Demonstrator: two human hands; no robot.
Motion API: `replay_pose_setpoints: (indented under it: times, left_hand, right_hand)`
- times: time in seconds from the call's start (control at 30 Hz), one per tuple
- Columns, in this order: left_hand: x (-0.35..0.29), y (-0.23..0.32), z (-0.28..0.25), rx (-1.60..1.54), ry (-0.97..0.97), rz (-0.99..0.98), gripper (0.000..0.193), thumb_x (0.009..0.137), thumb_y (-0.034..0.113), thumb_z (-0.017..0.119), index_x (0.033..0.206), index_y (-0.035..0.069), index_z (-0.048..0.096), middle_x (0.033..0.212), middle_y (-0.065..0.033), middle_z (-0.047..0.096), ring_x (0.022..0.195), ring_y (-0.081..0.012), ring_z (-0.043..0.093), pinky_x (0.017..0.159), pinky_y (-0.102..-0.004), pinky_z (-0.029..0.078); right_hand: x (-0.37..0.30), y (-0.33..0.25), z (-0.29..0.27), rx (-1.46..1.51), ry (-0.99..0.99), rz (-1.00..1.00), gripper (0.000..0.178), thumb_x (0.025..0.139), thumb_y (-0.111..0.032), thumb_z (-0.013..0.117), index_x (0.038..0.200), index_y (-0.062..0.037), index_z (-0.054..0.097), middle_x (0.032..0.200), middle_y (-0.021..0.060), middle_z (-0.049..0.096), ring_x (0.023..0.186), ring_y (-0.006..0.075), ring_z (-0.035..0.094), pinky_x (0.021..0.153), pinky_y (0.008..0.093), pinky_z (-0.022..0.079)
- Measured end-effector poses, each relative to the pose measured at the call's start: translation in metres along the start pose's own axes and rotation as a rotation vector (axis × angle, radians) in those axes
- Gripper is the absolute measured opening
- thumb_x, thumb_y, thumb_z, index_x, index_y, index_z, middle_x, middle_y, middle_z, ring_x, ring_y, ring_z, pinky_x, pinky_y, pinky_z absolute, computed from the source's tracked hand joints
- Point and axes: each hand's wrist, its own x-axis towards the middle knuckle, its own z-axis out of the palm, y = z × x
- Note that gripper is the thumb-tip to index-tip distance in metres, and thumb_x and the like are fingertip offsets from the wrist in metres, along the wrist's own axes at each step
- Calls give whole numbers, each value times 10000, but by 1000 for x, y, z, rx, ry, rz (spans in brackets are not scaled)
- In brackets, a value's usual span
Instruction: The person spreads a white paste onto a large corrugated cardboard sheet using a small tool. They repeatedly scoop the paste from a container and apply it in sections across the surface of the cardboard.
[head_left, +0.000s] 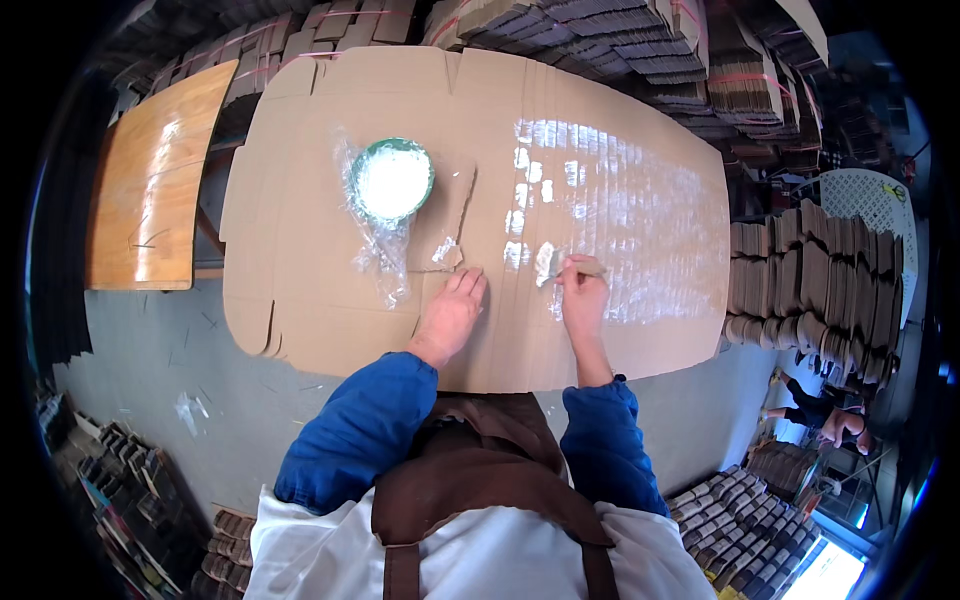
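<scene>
A large sheet of brown cardboard (pixel 380 345) lies in front of me, its right half streaked with rows of white paste (pixel 640 220). My right hand (pixel 583 295) grips a small brush (pixel 592 268) with a light handle. White paste (pixel 545 262) shows at the brush's working end, touching or just over the cardboard. My left hand (pixel 455 310) rests with fingers stretched out at the lower corner of a smaller cardboard piece (pixel 455 205). On that piece stands a green tub (pixel 430 165) full of white paste, with crumpled clear plastic (pixel 385 260) around its left side.
A glossy wooden board (pixel 155 190) stands left of the cardboard. Stacks of cut cardboard (pixel 620 40) line the far side, and more stacks (pixel 815 280) stand at the right beside a white perforated table or chair (pixel 865 200). Another person (pixel 825 415) is at the lower right.
</scene>
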Motion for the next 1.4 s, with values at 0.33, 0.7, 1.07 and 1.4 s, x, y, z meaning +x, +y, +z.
replay_pose_setpoints:
  times: [0.33, 0.7, 1.07, 1.4]
  left_hand:
    - [0, -1, 5, 96, -43, 1, 583, 809, 137, 720, 1340, 1, 520, 1390, -122, 514, 1297, -294, 479, 1075, -354, 433]
    - [5, 6, 1, 146, -91, -19, 584, 812, 149, 732, 1344, 22, 527, 1387, -99, 515, 1271, -282, 500, 1056, -359, 447]
    - [2, 4, -11, 117, -107, 26, 564, 839, 151, 717, 1343, -6, 520, 1380, -122, 512, 1261, -294, 489, 1082, -368, 419]
    - [0, -9, -9, 75, -45, 102, 559, 826, 153, 716, 1328, 0, 524, 1363, -89, 519, 1271, -265, 478, 1026, -366, 460]
  right_hand:
    - [67, -21, 7, 17, -28, -153, 157, 943, -145, 615, 925, -3, 680, 946, 167, 692, 770, 322, 676, 705, 395, 528]
    - [51, 23, -26, -394, -87, -220, 190, 938, -215, 622, 899, -35, 672, 948, 185, 679, 825, 386, 672, 730, 441, 531]
    - [-12, -31, -38, -355, -443, -224, 163, 917, -151, 612, 1045, -66, 664, 1028, 196, 634, 898, 416, 645, 788, 491, 520]
    - [-68, -31, -24, -561, -511, -273, 226, 851, -37, 625, 1065, -97, 665, 1042, 148, 605, 935, 384, 637, 786, 474, 524]
